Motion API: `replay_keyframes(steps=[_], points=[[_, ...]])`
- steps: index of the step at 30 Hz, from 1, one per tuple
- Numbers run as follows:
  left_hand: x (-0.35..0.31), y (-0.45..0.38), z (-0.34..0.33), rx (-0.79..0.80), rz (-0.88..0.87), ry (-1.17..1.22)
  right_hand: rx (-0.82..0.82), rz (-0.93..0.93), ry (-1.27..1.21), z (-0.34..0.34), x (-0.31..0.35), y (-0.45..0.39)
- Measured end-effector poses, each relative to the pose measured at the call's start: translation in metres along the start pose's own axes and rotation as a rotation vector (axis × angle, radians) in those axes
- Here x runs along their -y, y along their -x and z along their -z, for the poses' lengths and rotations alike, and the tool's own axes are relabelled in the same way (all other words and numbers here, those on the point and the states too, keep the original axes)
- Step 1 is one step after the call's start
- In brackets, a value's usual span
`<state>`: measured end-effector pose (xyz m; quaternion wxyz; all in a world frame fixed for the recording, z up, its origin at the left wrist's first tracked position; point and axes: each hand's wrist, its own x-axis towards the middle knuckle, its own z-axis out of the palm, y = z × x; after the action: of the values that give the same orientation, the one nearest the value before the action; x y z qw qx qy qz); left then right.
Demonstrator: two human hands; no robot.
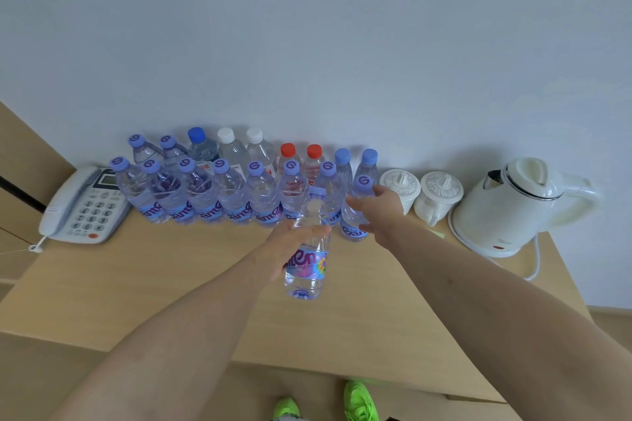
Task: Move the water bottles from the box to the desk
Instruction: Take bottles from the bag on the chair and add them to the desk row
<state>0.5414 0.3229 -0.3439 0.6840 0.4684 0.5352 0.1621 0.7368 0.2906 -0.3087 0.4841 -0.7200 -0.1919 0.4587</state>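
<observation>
Several clear water bottles (236,195) with purple caps and labels stand in two rows along the back of the wooden desk (143,284), against the wall. My left hand (290,246) grips one such bottle (307,260) by its upper body, held above the desk in front of the rows. My right hand (379,212) wraps around the rightmost front bottle (355,212), which stands on the desk. The box is not in view.
A white telephone (82,205) sits at the desk's left end. Two white lidded cups (400,186) and a white electric kettle (516,205) stand to the right of the bottles. The desk's front edge is near my green shoes (359,400).
</observation>
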Motion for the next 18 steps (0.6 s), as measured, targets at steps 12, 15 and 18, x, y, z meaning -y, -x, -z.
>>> replay_keyframes(steps=[12, 15, 18], points=[[0.002, 0.001, 0.005, -0.032, -0.009, 0.023, 0.027, 0.07, 0.009, 0.0, 0.005, -0.022], [0.003, 0.001, 0.004, -0.059, -0.008, 0.032, 0.025, 0.051, -0.044, 0.002, 0.006, -0.025], [0.003, 0.001, 0.005, -0.09, 0.007, 0.041, -0.016, -0.015, -0.121, 0.002, 0.002, -0.024]])
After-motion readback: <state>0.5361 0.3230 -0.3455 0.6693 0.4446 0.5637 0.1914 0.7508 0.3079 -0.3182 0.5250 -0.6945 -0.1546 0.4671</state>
